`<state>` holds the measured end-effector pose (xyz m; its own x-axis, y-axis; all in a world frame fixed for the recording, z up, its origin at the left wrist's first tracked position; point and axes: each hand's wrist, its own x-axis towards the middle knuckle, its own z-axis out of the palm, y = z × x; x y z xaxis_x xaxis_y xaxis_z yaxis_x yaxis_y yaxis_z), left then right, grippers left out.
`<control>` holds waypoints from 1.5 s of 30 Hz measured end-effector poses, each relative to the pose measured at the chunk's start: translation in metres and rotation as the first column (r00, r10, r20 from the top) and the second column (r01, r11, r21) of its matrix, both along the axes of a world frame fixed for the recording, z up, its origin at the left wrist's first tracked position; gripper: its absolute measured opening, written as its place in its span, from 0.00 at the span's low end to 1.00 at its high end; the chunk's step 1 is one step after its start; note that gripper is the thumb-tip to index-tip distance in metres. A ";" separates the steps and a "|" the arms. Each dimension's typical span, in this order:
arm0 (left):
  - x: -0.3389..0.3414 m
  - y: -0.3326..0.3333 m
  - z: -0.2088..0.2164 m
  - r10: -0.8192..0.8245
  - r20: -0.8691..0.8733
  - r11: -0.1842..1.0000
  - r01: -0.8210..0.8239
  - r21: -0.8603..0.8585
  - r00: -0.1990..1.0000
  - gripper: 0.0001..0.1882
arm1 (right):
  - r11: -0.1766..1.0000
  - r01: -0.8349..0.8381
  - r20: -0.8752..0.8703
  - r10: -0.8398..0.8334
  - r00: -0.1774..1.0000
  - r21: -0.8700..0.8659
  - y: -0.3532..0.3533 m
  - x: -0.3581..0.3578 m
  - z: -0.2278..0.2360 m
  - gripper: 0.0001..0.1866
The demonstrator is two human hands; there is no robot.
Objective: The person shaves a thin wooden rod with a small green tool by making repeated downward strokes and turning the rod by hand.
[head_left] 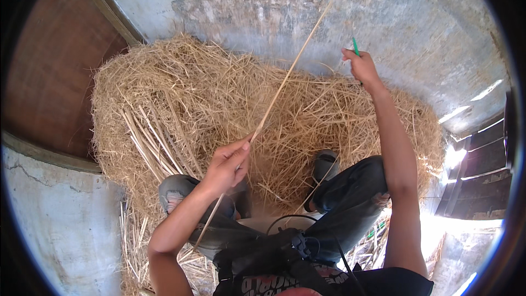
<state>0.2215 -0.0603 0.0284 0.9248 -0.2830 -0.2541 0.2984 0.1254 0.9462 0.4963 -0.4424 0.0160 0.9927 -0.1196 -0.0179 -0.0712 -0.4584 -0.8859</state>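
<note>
My left hand (227, 165) is closed around a long, thin, straw-coloured stick (274, 101). The stick slants from beside my left leg up to the far wall side, its upper end well beyond the straw. Out to the right, my right hand (362, 68) is raised and closed on a slim green-ended tool (355, 46). Only the green end stands out above the fist; the rest is mostly hidden, so its kind is unclear. The right hand is apart from the stick. Below both hands spreads a heap of dry straw (219, 87).
Several pale sticks (150, 137) lie on the straw at the left. A grey, stained wall (405, 16) rises behind the heap, with a brown panel (60, 66) at the far left. Dark slats (482, 159) let in bright light at the right. My bent legs frame the near straw.
</note>
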 end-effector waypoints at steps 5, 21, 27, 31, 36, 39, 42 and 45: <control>0.007 -0.013 -0.007 0.027 0.060 0.998 -0.030 0.046 0.998 0.26 | 0.898 -0.286 0.014 0.299 0.954 0.336 0.075 -0.053 0.053 0.26; 0.014 -0.018 -0.003 0.120 0.080 0.992 -0.117 -0.036 0.990 0.27 | 0.784 -0.569 -0.074 0.570 0.818 -0.247 0.140 -0.124 0.048 0.25; 0.017 -0.013 -0.008 0.138 0.124 0.990 -0.135 -0.030 0.983 0.24 | 0.617 -0.610 -0.027 0.692 0.722 -0.498 0.169 -0.170 0.024 0.14; 0.015 -0.012 -0.008 0.140 0.115 0.990 -0.137 -0.031 0.983 0.23 | 0.600 -0.593 -0.056 0.676 0.735 -0.536 0.175 -0.166 0.015 0.14; 0.006 -0.006 -0.005 0.117 0.130 0.990 -0.126 0.060 0.985 0.25 | 0.701 -0.484 -0.111 0.507 0.855 -0.524 0.178 -0.140 0.018 0.11; -0.009 -0.005 -0.008 0.071 0.105 0.995 -0.078 0.057 0.992 0.26 | 0.821 -0.432 -0.214 0.377 0.901 -0.374 0.147 -0.090 0.034 0.11; -0.019 -0.001 -0.011 0.013 0.116 0.995 -0.025 0.096 0.993 0.26 | 0.915 -0.224 -0.105 0.200 0.974 -0.335 0.102 -0.047 0.022 0.12; -0.025 0.007 -0.005 -0.070 0.103 0.982 0.050 0.181 0.992 0.25 | 0.889 -0.050 -0.036 0.038 0.999 -0.455 0.056 -0.014 0.019 0.17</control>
<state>0.1964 -0.0529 0.0231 0.9323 -0.2981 -0.2048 0.1949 -0.0630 0.9788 0.4819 -0.3868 0.0350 0.9970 -0.0768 0.0030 -0.0610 -0.8146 -0.5768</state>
